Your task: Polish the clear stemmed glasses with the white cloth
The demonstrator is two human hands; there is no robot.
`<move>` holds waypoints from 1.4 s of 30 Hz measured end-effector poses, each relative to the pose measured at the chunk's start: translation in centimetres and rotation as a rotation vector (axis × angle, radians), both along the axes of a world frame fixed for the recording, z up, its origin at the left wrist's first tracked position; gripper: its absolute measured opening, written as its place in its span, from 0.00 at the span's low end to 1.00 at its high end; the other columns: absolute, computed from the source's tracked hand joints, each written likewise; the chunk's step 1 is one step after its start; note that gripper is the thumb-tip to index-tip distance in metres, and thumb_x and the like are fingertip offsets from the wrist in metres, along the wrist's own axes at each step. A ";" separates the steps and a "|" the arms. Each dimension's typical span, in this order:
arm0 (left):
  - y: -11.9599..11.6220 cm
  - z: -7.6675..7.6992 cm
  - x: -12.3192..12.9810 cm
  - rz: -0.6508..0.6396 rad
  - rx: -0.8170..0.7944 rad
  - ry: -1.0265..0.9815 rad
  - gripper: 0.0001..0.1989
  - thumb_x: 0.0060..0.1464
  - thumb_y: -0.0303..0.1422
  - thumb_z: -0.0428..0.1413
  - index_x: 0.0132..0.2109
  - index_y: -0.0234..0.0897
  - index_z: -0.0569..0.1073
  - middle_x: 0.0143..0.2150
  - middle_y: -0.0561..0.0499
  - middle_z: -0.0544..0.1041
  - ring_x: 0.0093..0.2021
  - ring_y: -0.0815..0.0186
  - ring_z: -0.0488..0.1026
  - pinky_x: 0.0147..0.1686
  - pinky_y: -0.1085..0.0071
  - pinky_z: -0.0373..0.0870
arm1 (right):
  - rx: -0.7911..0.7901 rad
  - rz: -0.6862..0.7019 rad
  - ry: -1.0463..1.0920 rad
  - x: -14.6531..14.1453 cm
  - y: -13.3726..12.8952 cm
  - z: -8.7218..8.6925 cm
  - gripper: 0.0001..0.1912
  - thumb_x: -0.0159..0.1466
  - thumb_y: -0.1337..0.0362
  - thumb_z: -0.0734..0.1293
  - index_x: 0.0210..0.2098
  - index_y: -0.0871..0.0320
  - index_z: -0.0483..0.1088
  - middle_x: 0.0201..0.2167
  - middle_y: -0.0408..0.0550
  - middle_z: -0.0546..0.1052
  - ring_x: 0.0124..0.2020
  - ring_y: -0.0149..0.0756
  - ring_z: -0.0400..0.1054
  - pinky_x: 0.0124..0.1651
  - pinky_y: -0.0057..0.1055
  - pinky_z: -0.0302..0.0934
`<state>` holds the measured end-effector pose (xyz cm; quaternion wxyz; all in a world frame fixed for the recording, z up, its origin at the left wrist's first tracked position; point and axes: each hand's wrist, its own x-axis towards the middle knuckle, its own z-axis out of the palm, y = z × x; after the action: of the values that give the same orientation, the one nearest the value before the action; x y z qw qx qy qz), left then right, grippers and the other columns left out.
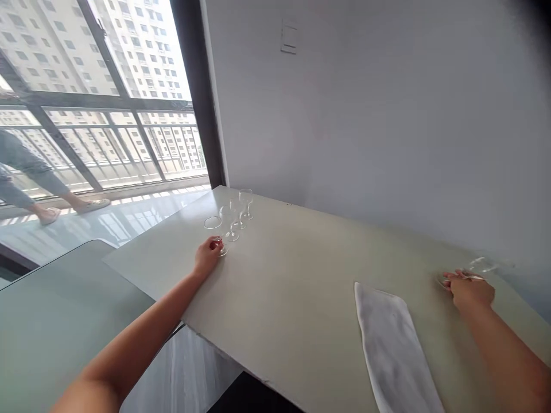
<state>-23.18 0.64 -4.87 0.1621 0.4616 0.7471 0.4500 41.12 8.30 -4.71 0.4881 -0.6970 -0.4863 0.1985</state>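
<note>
Indoors, a pale table [284, 275] bears glasses [226, 215] near a window [124, 102].

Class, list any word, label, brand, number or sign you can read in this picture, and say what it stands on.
None: no readable text shows on the stemmed glasses, the white cloth, the tabletop or the wall switch.

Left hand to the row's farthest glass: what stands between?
Two glasses stand between the left hand and farthest glass, in the head view.
</note>
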 end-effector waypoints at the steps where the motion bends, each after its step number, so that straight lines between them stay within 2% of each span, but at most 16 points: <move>1: 0.0 0.0 0.0 0.003 0.000 0.002 0.16 0.43 0.37 0.52 0.41 0.39 0.71 0.32 0.53 0.74 0.31 0.67 0.69 0.34 0.73 0.62 | 0.000 -0.076 0.041 -0.9 0.0 0.3 0.13 0.55 0.49 0.60 0.26 0.51 0.63 0.25 0.55 0.71 0.12 0.30 0.56 0.14 0.34 0.52; 3: -0.1 0.2 -0.1 0.014 0.006 0.008 0.17 0.42 0.34 0.52 0.42 0.39 0.71 0.33 0.52 0.73 0.31 0.67 0.68 0.34 0.72 0.62 | -0.012 -0.214 0.170 -3.4 -0.3 1.4 0.10 0.52 0.54 0.64 0.23 0.52 0.61 0.28 0.56 0.72 0.15 0.30 0.57 0.15 0.33 0.53; 4: -0.3 0.4 0.0 0.032 0.008 0.012 0.18 0.41 0.32 0.52 0.43 0.38 0.70 0.35 0.51 0.72 0.31 0.67 0.67 0.35 0.72 0.62 | -0.012 -0.212 0.213 -5.0 -0.5 2.1 0.08 0.50 0.57 0.65 0.24 0.52 0.61 0.30 0.56 0.72 0.17 0.29 0.58 0.16 0.33 0.54; 8: -2.8 2.1 1.8 0.281 0.176 0.070 0.18 0.41 0.28 0.51 0.44 0.35 0.66 0.43 0.46 0.65 0.33 0.68 0.63 0.39 0.68 0.62 | -0.003 0.114 0.310 -13.1 -2.9 5.4 0.11 0.47 0.62 0.67 0.30 0.55 0.65 0.36 0.57 0.73 0.20 0.27 0.59 0.19 0.29 0.55; 10: -4.6 3.3 4.5 0.281 0.335 0.079 0.13 0.44 0.29 0.51 0.41 0.36 0.67 0.41 0.48 0.65 0.32 0.69 0.62 0.37 0.69 0.62 | -0.008 0.243 0.322 -18.0 -4.9 6.5 0.17 0.46 0.62 0.68 0.35 0.58 0.66 0.33 0.53 0.74 0.18 0.25 0.58 0.18 0.26 0.53; 12: -6.5 4.4 8.2 -0.037 0.356 0.010 0.09 0.48 0.32 0.51 0.39 0.38 0.69 0.38 0.50 0.66 0.30 0.69 0.61 0.35 0.71 0.62 | -0.036 0.497 0.326 -23.1 -7.5 7.1 0.27 0.49 0.61 0.67 0.48 0.58 0.62 0.32 0.49 0.74 0.18 0.26 0.59 0.17 0.25 0.53; 15: -8.7 5.4 13.8 -0.438 0.273 -0.128 0.13 0.48 0.37 0.54 0.43 0.41 0.71 0.42 0.48 0.69 0.32 0.68 0.63 0.35 0.71 0.63 | -0.154 0.803 0.312 -29.9 -11.6 7.2 0.34 0.52 0.61 0.66 0.57 0.55 0.52 0.30 0.45 0.75 0.17 0.27 0.60 0.18 0.26 0.54; 17: -9.7 5.5 16.3 -0.554 0.237 -0.210 0.14 0.47 0.39 0.56 0.43 0.42 0.73 0.42 0.47 0.70 0.35 0.66 0.65 0.36 0.70 0.63 | -0.176 0.931 0.291 -33.1 -13.9 7.0 0.34 0.54 0.64 0.64 0.59 0.53 0.49 0.29 0.42 0.74 0.19 0.28 0.62 0.22 0.27 0.59; 20: -10.6 5.1 17.2 -0.532 0.212 -0.335 0.10 0.47 0.39 0.56 0.37 0.41 0.74 0.38 0.48 0.72 0.36 0.64 0.67 0.35 0.69 0.65 | -0.179 0.995 0.186 -35.4 -15.9 6.9 0.33 0.56 0.66 0.60 0.60 0.51 0.49 0.31 0.42 0.74 0.21 0.28 0.63 0.27 0.29 0.62; 22: -10.8 4.7 16.0 -0.508 0.195 -0.396 0.10 0.47 0.40 0.56 0.36 0.40 0.74 0.38 0.49 0.74 0.38 0.63 0.68 0.37 0.68 0.65 | -0.167 1.039 0.077 -35.2 -16.5 7.2 0.31 0.57 0.65 0.60 0.59 0.49 0.51 0.35 0.43 0.74 0.24 0.29 0.65 0.30 0.31 0.63; 25: -10.4 3.8 12.1 -0.421 0.157 -0.453 0.14 0.47 0.42 0.55 0.38 0.38 0.73 0.37 0.48 0.76 0.38 0.63 0.70 0.39 0.69 0.64 | -0.113 1.056 -0.082 -32.9 -17.0 7.9 0.26 0.57 0.63 0.61 0.56 0.45 0.57 0.47 0.45 0.70 0.30 0.31 0.66 0.32 0.31 0.64; 28: -9.6 2.9 7.3 -0.240 0.110 -0.415 0.19 0.46 0.45 0.54 0.40 0.36 0.70 0.34 0.48 0.77 0.36 0.63 0.71 0.35 0.70 0.64 | -0.105 0.910 -0.191 -28.9 -17.1 7.8 0.20 0.59 0.60 0.60 0.51 0.46 0.62 0.47 0.45 0.71 0.32 0.33 0.66 0.33 0.32 0.64; 32: -9.1 1.8 2.5 -0.089 0.036 -0.249 0.22 0.45 0.48 0.53 0.40 0.36 0.71 0.35 0.48 0.77 0.35 0.63 0.71 0.35 0.70 0.63 | -0.130 0.648 -0.302 -22.4 -16.7 5.9 0.16 0.60 0.57 0.59 0.47 0.49 0.66 0.43 0.47 0.73 0.36 0.37 0.68 0.35 0.34 0.65; 36: -8.7 1.3 0.5 -0.030 -0.021 -0.142 0.22 0.45 0.49 0.51 0.39 0.36 0.73 0.41 0.48 0.76 0.39 0.61 0.71 0.38 0.69 0.62 | -0.089 0.430 -0.549 -16.8 -16.9 3.4 0.17 0.60 0.56 0.57 0.47 0.50 0.67 0.45 0.48 0.73 0.42 0.41 0.68 0.41 0.39 0.65; 39: -8.2 1.4 0.0 -0.009 -0.070 -0.061 0.19 0.46 0.49 0.51 0.37 0.40 0.74 0.45 0.53 0.75 0.43 0.62 0.70 0.41 0.69 0.62 | -0.013 0.426 -0.738 -14.4 -17.5 1.9 0.19 0.61 0.56 0.57 0.50 0.52 0.66 0.53 0.48 0.67 0.56 0.45 0.58 0.55 0.46 0.54; 42: -7.7 1.8 -0.1 0.028 -0.112 0.010 0.16 0.46 0.49 0.51 0.38 0.48 0.73 0.45 0.62 0.74 0.46 0.64 0.70 0.43 0.70 0.63 | -0.062 0.501 -0.763 -14.0 -18.1 0.6 0.26 0.60 0.53 0.60 0.56 0.53 0.61 0.61 0.49 0.55 0.63 0.46 0.42 0.61 0.48 0.42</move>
<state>-23.26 -7.10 -3.09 0.1778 0.4434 0.7783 0.4075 27.12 -9.79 -4.10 0.1899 -0.5955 -0.7787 0.0543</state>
